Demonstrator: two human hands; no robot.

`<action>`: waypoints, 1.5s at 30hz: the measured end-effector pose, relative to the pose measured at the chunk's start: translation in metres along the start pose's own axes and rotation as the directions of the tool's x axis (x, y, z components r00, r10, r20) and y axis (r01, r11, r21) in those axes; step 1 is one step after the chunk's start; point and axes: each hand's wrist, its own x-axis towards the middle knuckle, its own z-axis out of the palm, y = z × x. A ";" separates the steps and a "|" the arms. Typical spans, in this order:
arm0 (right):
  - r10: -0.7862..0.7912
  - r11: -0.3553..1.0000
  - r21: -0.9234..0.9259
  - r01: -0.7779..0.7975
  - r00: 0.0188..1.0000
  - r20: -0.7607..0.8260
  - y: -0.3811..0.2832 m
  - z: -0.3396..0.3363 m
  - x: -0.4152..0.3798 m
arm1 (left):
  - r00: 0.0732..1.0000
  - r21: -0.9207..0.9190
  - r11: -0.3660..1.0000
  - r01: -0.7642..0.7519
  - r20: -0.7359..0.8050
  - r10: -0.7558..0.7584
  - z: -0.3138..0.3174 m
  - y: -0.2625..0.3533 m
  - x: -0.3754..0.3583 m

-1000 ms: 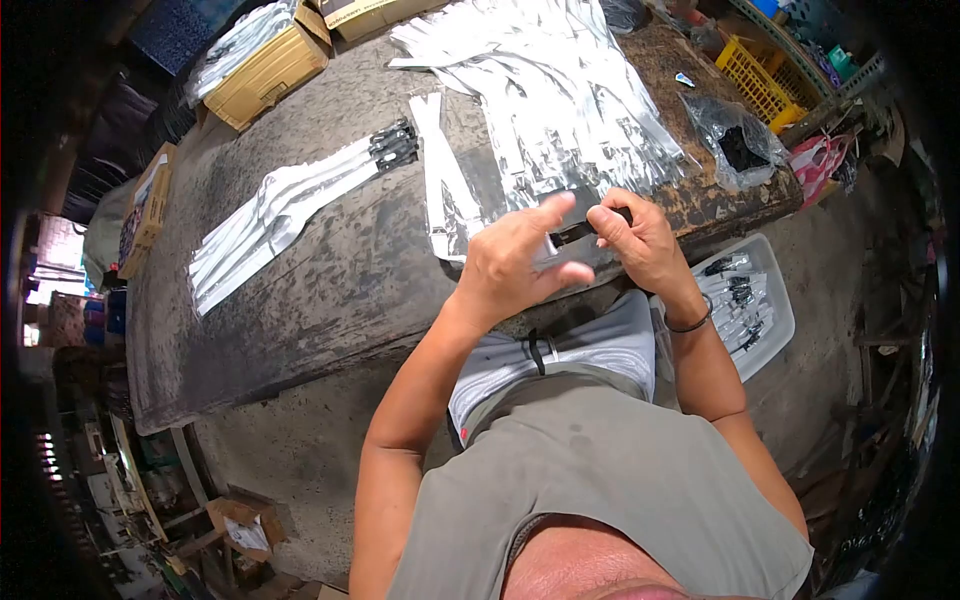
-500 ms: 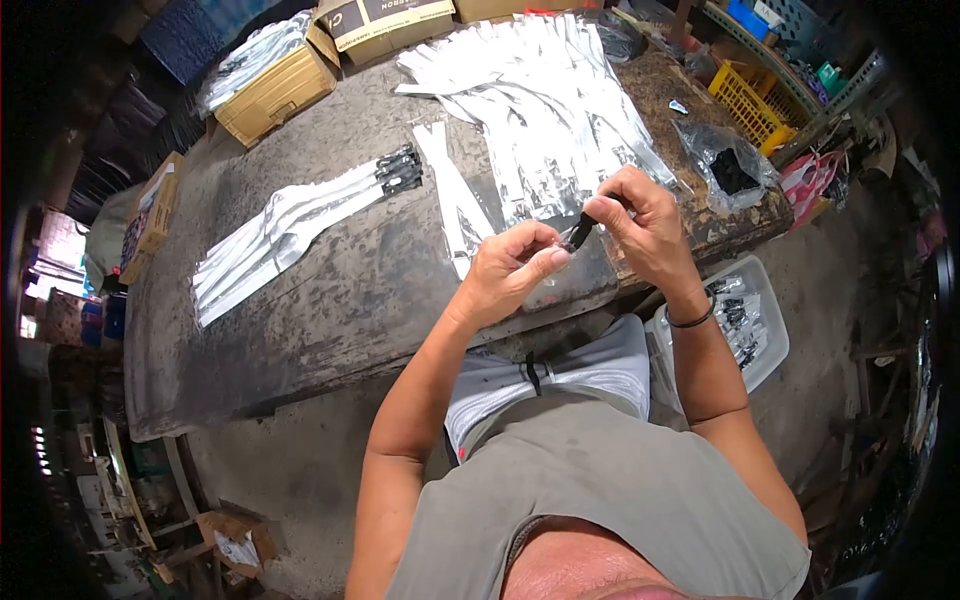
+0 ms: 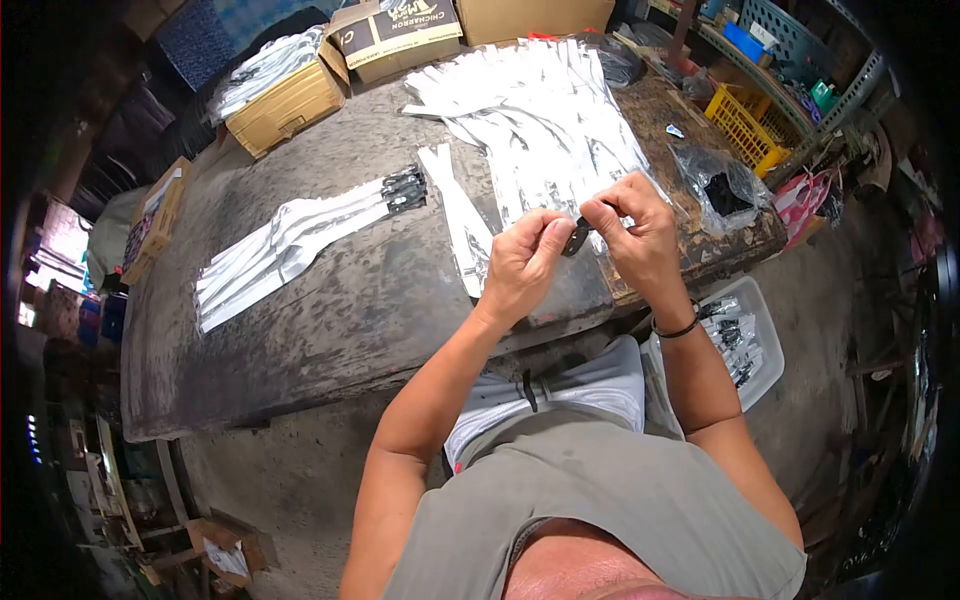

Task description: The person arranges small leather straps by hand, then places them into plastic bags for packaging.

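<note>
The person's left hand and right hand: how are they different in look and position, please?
The right hand has a dark band at its wrist; the left hand has none. In the picture, the left hand is at the lower end of the small black piece, the right hand at its upper end. Both are bare, with fingers curled.

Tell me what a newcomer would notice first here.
Probably the white straps heaped bright on the table, upper middle of the view. Next, the left hand and right hand, pinching a black piece at the heap's near edge. The yellow crate, upper right, also stands out.
</note>
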 end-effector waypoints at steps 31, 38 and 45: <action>-0.300 0.953 0.032 0.302 0.952 -0.051 -0.039 -0.120 0.026 | 0.334 0.286 0.957 0.039 0.899 -0.282 -0.019 0.050 0.004; -0.403 0.895 -0.280 0.348 0.899 -0.170 -0.091 -0.167 0.082 | 0.139 -0.176 0.752 0.635 0.984 0.114 -0.003 0.051 -0.022; -0.391 0.917 0.008 0.400 0.901 -0.188 -0.106 -0.213 0.143 | 0.100 -0.116 0.803 0.584 0.992 0.071 -0.008 0.036 -0.063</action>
